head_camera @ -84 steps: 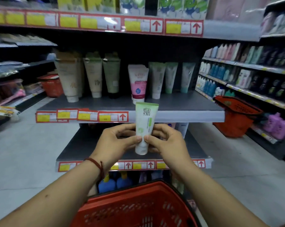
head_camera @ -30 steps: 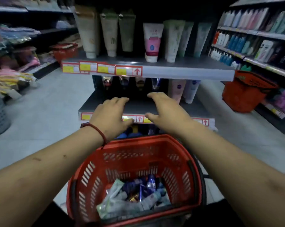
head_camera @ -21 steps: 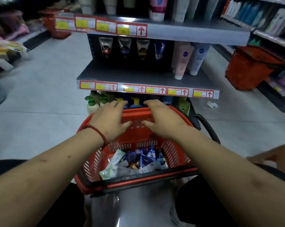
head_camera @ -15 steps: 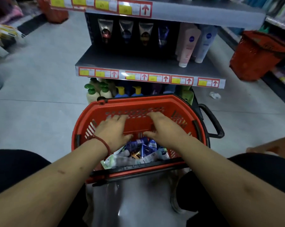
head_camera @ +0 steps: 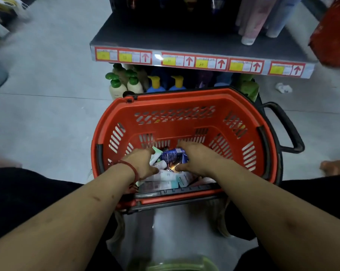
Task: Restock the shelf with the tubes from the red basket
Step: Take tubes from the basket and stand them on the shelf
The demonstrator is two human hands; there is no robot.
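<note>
L grip (head_camera: 143, 163) & R grip (head_camera: 196, 159) palm-down on pile of mixed plastic tubes (head_camera: 165, 176) in red plastic basket (head_camera: 175, 124); blue crinkled tube (head_camera: 174, 155) btwn them. I can't tell if either has hold.

The red basket (head_camera: 184, 97) is open on top, straight drop in. Your left hand (head_camera: 140, 163) and right hand (head_camera: 197, 159) are both down on the tubes (head_camera: 165, 176), far wall close beyond them. On the shelf (head_camera: 155, 36) ahead, left and middle deck are free; tall tubes (head_camera: 252, 22) block the right. Pump bottles (head_camera: 134, 85) fill the gap underneath, right behind the basket rim.
</note>
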